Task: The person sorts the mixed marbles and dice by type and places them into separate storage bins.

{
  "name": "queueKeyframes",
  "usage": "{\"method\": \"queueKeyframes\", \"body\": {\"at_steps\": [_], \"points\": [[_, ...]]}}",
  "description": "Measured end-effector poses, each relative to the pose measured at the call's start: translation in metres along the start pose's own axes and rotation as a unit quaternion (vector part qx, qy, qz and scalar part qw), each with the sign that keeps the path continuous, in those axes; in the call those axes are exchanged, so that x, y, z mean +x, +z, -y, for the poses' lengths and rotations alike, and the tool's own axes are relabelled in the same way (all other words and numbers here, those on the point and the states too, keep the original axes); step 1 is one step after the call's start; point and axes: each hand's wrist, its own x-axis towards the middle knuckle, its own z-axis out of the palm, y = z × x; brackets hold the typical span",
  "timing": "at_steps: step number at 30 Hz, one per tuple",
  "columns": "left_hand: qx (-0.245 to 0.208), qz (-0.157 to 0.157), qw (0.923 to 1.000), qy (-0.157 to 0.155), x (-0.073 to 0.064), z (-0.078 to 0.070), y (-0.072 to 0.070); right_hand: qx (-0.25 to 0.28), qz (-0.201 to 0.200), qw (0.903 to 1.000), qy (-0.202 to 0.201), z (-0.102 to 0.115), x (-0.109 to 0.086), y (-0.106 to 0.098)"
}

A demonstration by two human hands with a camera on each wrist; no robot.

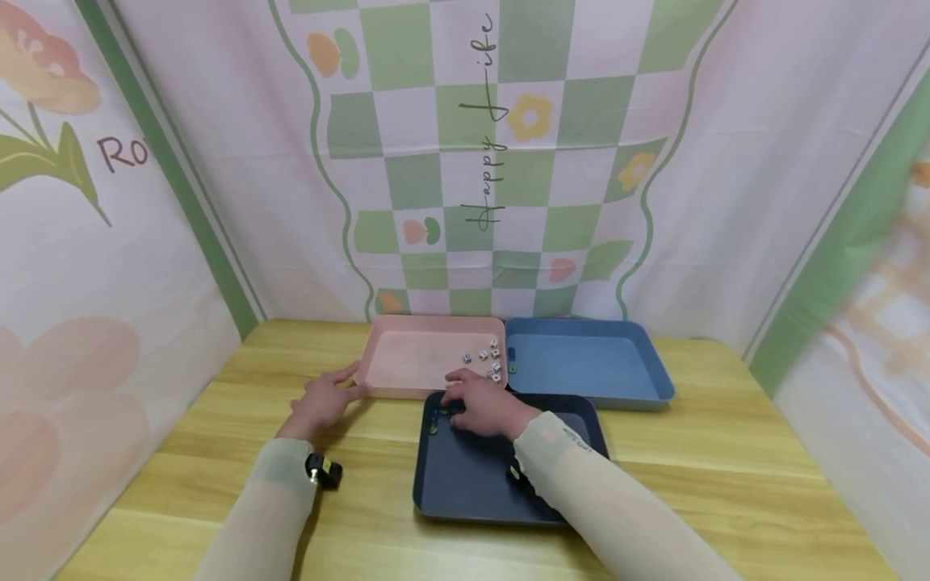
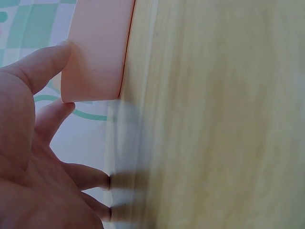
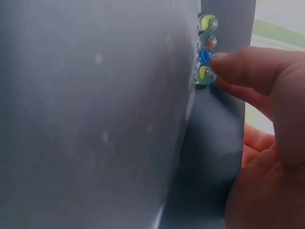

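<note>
four round, clear glass marbles with coloured swirls (image 3: 204,75) sit in a line at the foot of the side wall of a dark blue-grey rectangular tray (image 1: 465,484), and the right hand (image 1: 485,406) reaches down to them, its thumb at the clear glass marble with a blue swirl (image 3: 204,57). the right grip looks narrow, but whether thumb and finger actually squeeze that marble cannot be told, since the fingertip behind the thumb is hidden. the likeliest trouble is a slip: smooth glass gives little purchase, and an off-centre pinch could squirt the marble away over the tray floor. its neighbours lie so close that a nudge could set them rolling too. if a marble falls near the far rim, it could drop among the white cube dice (image 1: 467,357) in the shallow pink rectangular tray (image 1: 407,355) just beyond. the left hand (image 1: 327,399), its grip wide and empty, rests its fingers at that tray's corner; a careless push there could slide it along the wood-grained surface (image 1: 726,452) and jolt the dice.
</note>
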Motion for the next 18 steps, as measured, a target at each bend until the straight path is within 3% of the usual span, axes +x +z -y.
{"method": "queueKeyframes", "body": {"at_steps": [18], "points": [[0.011,0.001,0.9999,0.002,0.0045,0.0028,0.0017,-0.043,0.004,0.999,-0.003,-0.0003,0.0005,0.0027]]}}
